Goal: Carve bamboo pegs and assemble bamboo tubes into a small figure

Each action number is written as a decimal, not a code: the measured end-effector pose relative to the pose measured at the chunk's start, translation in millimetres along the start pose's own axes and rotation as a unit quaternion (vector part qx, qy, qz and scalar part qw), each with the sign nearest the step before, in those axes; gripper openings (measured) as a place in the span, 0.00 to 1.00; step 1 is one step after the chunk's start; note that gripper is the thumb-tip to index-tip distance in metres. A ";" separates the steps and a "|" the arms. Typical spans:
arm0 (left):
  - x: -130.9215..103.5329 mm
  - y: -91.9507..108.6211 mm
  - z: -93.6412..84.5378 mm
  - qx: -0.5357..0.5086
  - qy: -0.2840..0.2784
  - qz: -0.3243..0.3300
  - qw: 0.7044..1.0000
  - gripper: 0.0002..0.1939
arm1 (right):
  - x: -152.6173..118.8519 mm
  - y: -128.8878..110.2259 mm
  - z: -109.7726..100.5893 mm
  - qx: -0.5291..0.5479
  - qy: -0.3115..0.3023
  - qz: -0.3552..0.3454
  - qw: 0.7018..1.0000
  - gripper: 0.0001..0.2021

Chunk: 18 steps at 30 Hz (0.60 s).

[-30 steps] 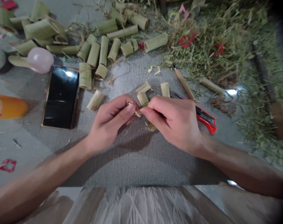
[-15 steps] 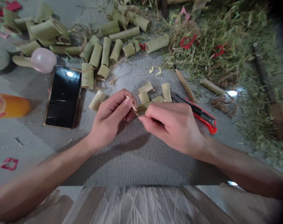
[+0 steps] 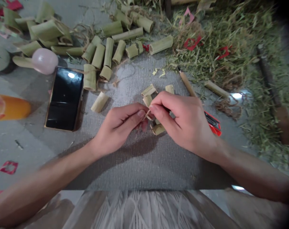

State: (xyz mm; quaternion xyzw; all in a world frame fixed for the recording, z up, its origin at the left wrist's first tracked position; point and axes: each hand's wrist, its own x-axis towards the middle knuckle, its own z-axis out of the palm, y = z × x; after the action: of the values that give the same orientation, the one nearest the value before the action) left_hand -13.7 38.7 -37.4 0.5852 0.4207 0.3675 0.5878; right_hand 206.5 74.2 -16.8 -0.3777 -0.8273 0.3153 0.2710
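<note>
My left hand (image 3: 120, 128) and my right hand (image 3: 186, 119) meet over the middle of the table, fingertips almost touching. Between them runs a thin tan strip (image 3: 147, 113), pinched by thumb and finger on both sides; whether it is a bamboo sliver or twine I cannot tell. Beneath and behind the fingers lie several short bamboo pieces (image 3: 149, 90), partly covered by my right hand. A red and black utility knife (image 3: 213, 123) pokes out from behind that hand. Just beyond it lies a wooden-handled tool (image 3: 187, 83), its lower end hidden.
Cut bamboo tubes (image 3: 98, 56) line the far side. A phone (image 3: 65, 98) lies at left, with a pink balloon (image 3: 44, 61) and an orange drink bottle (image 3: 13, 107) nearby. Green shavings (image 3: 211, 35) cover the right, where a dark-bladed tool (image 3: 268, 76) lies.
Both hands have shifted slightly right; my right hand has risen away from the table edge. A bamboo piece beneath the fingers now shows, while more of the utility knife is covered.
</note>
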 end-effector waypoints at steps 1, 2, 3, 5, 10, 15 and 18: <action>-0.1 0.3 -0.5 -0.003 -0.007 -0.002 1.000 0.17 | -0.3 0.4 0.2 -0.004 0.004 0.004 1.000 0.14; -0.3 0.8 -1.0 0.000 -0.013 -0.006 1.000 0.17 | -0.7 0.6 0.3 -0.010 0.007 0.007 1.000 0.15; -0.6 1.4 -1.5 0.008 -0.018 -0.008 1.000 0.17 | -1.0 0.7 0.2 -0.016 0.011 0.010 1.000 0.15; -1.2 2.2 -2.0 0.033 -0.018 -0.011 0.999 0.17 | -1.5 0.5 -0.1 -0.025 0.018 0.013 0.999 0.15; -2.2 -1.5 1.8 0.012 -0.007 -0.031 0.999 0.07 | -1.2 -2.2 0.9 -0.021 0.032 0.019 0.999 0.13; -1.8 -5.5 2.6 0.046 0.004 -0.032 0.998 0.07 | -1.4 -4.1 1.5 -0.017 0.022 0.022 0.999 0.13; -1.5 -3.5 0.3 0.073 0.010 -0.019 0.997 0.08 | -1.4 -5.1 -0.9 -0.030 0.003 0.029 0.999 0.15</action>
State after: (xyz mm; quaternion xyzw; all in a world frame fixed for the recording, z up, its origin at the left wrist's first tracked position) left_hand -14.2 37.1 -40.9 0.6147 0.4632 0.3302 0.5464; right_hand 205.6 70.7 -12.8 -0.4100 -0.8244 0.2973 0.2526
